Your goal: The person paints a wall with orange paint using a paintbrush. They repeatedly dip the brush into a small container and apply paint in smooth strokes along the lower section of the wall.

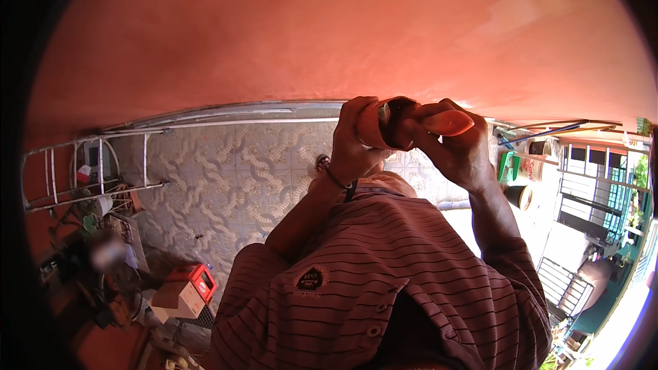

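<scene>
My left hand (pixel 354 139) is wrapped around a round orange-red container (pixel 371 124), held up close to the camera near the red wall. The container's dark opening faces right. My right hand (pixel 457 149) is beside that opening, gripping a tool with a rounded orange-red handle (pixel 448 123). The tool's far end is hidden by my fingers and the container, so its kind cannot be told. A dark band circles my left wrist.
A red painted wall (pixel 308 31) rises directly in front. Patterned tiles (pixel 231 180) cover the floor. A metal ladder (pixel 101 164) is at the left, with a red box (pixel 198 277) and a cardboard box (pixel 177 300) below. Buckets (pixel 520 197) and metal railings (pixel 591 180) are at the right.
</scene>
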Available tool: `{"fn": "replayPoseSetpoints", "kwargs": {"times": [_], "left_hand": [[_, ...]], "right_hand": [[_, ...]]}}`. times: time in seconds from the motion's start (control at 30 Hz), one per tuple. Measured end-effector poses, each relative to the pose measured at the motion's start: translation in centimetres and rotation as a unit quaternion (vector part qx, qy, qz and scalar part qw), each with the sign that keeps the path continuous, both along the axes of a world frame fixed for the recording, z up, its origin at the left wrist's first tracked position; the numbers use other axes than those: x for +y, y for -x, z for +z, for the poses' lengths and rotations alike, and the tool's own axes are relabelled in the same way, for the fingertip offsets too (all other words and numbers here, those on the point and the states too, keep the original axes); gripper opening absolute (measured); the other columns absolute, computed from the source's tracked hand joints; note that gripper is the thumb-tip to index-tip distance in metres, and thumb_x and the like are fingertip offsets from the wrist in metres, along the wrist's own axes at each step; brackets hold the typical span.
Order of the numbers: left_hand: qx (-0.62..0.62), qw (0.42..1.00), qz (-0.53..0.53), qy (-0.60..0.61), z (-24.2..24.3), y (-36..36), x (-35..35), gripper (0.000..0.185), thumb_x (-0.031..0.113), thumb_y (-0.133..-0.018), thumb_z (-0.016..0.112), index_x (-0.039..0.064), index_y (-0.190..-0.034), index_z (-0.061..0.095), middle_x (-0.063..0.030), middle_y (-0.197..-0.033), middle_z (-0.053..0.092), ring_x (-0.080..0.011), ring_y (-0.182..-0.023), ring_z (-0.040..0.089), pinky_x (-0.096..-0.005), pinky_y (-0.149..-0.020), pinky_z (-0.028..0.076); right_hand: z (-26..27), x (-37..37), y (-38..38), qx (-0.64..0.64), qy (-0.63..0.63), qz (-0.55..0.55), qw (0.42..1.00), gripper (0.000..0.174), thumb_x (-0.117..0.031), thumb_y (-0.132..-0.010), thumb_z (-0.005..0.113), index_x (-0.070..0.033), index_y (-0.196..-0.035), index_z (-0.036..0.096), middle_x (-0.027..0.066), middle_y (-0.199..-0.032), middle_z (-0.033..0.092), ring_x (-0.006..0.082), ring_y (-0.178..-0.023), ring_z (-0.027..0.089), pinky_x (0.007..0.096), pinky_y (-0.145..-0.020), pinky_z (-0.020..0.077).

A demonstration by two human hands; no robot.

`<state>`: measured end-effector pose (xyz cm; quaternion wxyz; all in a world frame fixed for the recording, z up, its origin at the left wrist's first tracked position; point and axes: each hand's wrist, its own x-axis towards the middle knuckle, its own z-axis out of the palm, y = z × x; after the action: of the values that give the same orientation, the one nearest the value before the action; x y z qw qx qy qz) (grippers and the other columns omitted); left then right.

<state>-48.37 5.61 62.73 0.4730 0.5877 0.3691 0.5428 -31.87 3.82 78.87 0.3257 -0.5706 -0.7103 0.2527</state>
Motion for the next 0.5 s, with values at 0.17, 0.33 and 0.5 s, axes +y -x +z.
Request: {"fn": "replayPoseSetpoints", "kwargs": {"times": [0.17,0.33,0.5], "left_hand": [[0.015,1.0,0.01,-0.013,-0.3,0.0,-0.2,0.088,0.012,-0.061,0.1,0.006,-0.135,0.053,-0.0075,-0.12,0.063,-0.02,-0.11,0.066,-0.0338,-0.093,0.057],[0.04,0.999,0.004,-0.015,-0.7,0.3,-0.3,0.084,0.014,-0.064,0.099,0.006,-0.134,0.052,-0.0077,-0.118,0.064,-0.0196,-0.108,0.066,-0.034,-0.092,0.056],[0.015,0.999,-0.021,0.031,-0.8,0.3,-0.4,0.081,0.015,-0.064,0.099,0.005,-0.13,0.053,-0.0078,-0.118,0.066,-0.0189,-0.108,0.067,-0.0343,-0.093,0.057]], "right_hand": [[-0.5,0.0,-0.2,0.021,-0.002,0.013,1.0,0.013,-0.009,-0.087,0.083,-0.005,-0.096,0.075,0.0088,-0.095,0.076,0.02,-0.08,0.075,0.0322,-0.069,0.0589],[0.6,-1.4,-1.7,0.211,0.011,-0.051,0.976,0.004,0.004,-0.087,0.078,0.003,-0.091,0.076,0.0118,-0.1,0.076,0.0184,-0.089,0.074,0.0317,-0.077,0.0608],[-0.2,-1.7,-4.2,0.358,-0.042,-0.099,0.928,0.012,0.002,-0.089,0.076,0.008,-0.099,0.072,0.0165,-0.096,0.073,0.0198,-0.074,0.071,0.0295,-0.061,0.0569]]}}
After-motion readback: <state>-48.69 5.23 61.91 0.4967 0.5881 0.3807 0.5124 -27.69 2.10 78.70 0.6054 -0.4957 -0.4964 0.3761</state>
